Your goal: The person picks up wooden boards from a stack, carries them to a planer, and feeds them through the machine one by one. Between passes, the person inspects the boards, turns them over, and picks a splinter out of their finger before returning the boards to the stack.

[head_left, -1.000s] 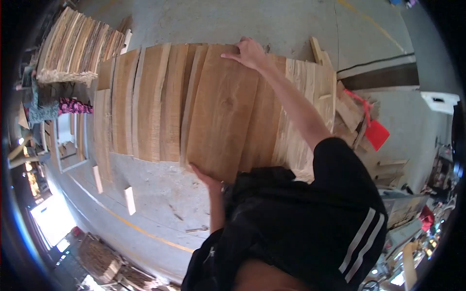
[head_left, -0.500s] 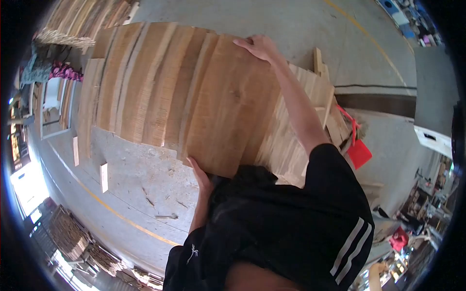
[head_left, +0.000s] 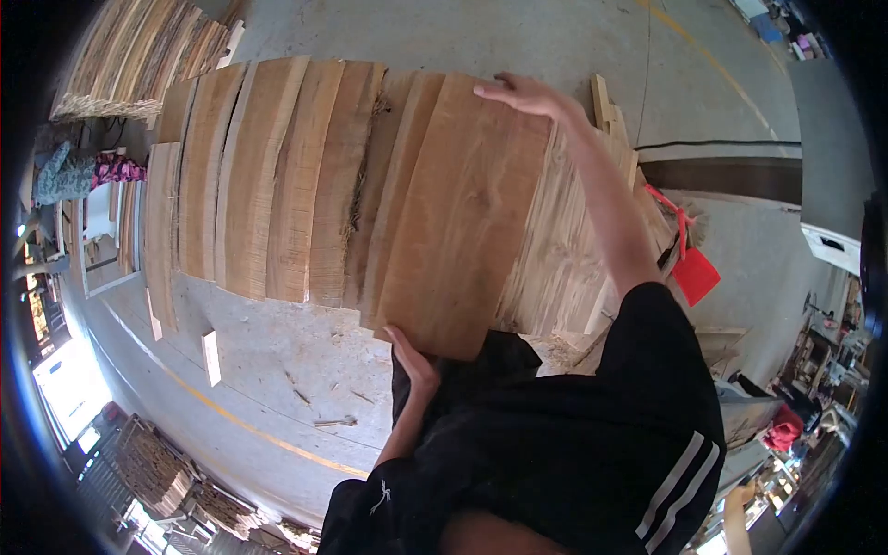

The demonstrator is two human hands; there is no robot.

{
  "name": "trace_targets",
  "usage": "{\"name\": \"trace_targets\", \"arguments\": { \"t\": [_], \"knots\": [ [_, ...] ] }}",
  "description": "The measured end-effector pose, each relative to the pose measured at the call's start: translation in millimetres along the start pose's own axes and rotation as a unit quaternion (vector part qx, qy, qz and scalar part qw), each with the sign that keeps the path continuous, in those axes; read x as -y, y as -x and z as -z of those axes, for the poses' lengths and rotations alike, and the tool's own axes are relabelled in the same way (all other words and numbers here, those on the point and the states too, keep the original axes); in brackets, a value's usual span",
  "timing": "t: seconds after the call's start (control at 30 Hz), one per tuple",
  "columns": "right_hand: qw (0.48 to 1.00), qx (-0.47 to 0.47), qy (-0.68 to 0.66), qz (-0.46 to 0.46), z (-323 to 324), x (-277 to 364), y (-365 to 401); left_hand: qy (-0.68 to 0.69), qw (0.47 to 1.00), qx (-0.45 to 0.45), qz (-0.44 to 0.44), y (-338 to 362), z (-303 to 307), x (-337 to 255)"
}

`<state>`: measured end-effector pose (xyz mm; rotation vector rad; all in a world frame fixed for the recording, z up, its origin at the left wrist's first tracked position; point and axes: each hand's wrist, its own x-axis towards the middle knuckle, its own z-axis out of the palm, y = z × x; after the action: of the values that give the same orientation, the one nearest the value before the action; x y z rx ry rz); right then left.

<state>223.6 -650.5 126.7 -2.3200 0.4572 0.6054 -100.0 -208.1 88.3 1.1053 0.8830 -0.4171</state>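
Note:
A wide brown wooden board (head_left: 453,213) lies across the stack in front of me, its length running away from my body. My right hand (head_left: 525,96) grips its far end, thumb on top and fingers over the edge. My left hand (head_left: 413,363) holds the near end at its left corner, with part of the fingers hidden beneath. Left of this board, several planks (head_left: 250,176) lie side by side, and one shows a rough bark edge (head_left: 361,185). On its right is a paler boarded surface (head_left: 560,240).
Stacked planks (head_left: 139,55) stand at the far left, near a person's patterned sleeve (head_left: 118,170). A red dustpan (head_left: 694,275) is at the right, by a grey machine (head_left: 837,157). Wood scraps (head_left: 212,358) lie on the concrete floor.
The wide board and both hands have shifted to the right. More of the bark-edged plank on its left now shows.

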Motion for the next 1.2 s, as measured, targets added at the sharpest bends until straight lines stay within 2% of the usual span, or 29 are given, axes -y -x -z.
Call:
{"name": "trace_targets", "arguments": {
  "t": [0.03, 0.1, 0.13, 0.2, 0.3, 0.4, 0.47, 0.6, 0.67, 0.73, 0.8, 0.9, 1.0, 1.13, 1.2],
  "knots": [
    [1.000, 0.011, 0.020, 0.007, 7.0, 4.7, -0.1, -0.006, 1.000, 0.001, 0.004, 9.7, -8.7, 2.8],
    [0.999, 0.021, 0.038, 0.005, 16.4, 13.1, -5.0, -0.151, 0.985, 0.041, -0.074, 27.5, -22.6, 6.1],
    [0.998, 0.044, 0.052, 0.006, 19.5, 17.0, -11.6, -0.156, 0.984, 0.047, -0.069, 29.8, -24.7, 5.3],
    [0.996, 0.064, 0.066, 0.003, 21.0, 24.2, -15.3, -0.073, 0.995, 0.040, 0.048, 30.2, -27.9, 5.8],
    [0.995, 0.054, 0.089, -0.007, 21.4, 28.8, -3.1, -0.037, 0.993, 0.101, 0.052, 24.5, -16.2, 10.9],
    [0.995, 0.044, 0.084, -0.016, 15.6, 26.9, 12.7, 0.039, 0.995, 0.082, 0.046, 27.8, -13.9, 10.5],
    [0.997, -0.005, 0.080, 0.000, 9.7, 13.6, 13.0, 0.048, 0.994, 0.086, 0.048, 24.4, -7.6, 12.0],
    [0.998, 0.014, 0.061, -0.008, 1.3, 15.5, 48.1, 0.108, 0.990, 0.088, 0.012, 17.5, 5.8, 19.8],
    [0.998, -0.022, 0.055, -0.021, -13.8, 6.7, 64.6, 0.124, 0.989, 0.076, 0.025, 24.7, 10.4, 12.6],
    [0.997, -0.057, 0.049, -0.015, -40.1, -12.6, 75.0, 0.135, 0.988, 0.068, 0.044, 30.4, 21.4, 11.0],
    [0.994, -0.096, 0.041, -0.015, -52.5, -21.4, 95.0, 0.114, 0.992, 0.043, -0.014, 33.1, 36.9, 12.1],
    [0.997, -0.012, 0.040, -0.061, -64.6, -20.7, 133.8, 0.105, 0.993, 0.044, -0.036, 34.1, 69.6, 17.5],
    [0.996, -0.021, 0.038, -0.078, -89.2, -38.7, 162.2, 0.098, 0.992, 0.063, -0.051, 32.7, 111.9, 14.9],
    [0.996, -0.042, 0.041, -0.068, -101.0, -72.1, 219.0, 0.071, 0.988, 0.098, -0.092, 24.4, 132.9, -10.3],
    [0.994, -0.048, -0.078, -0.056, -116.8, -80.7, 253.6, 0.078, 0.986, 0.135, -0.057, -12.3, 167.5, -3.1]
  ]
}}
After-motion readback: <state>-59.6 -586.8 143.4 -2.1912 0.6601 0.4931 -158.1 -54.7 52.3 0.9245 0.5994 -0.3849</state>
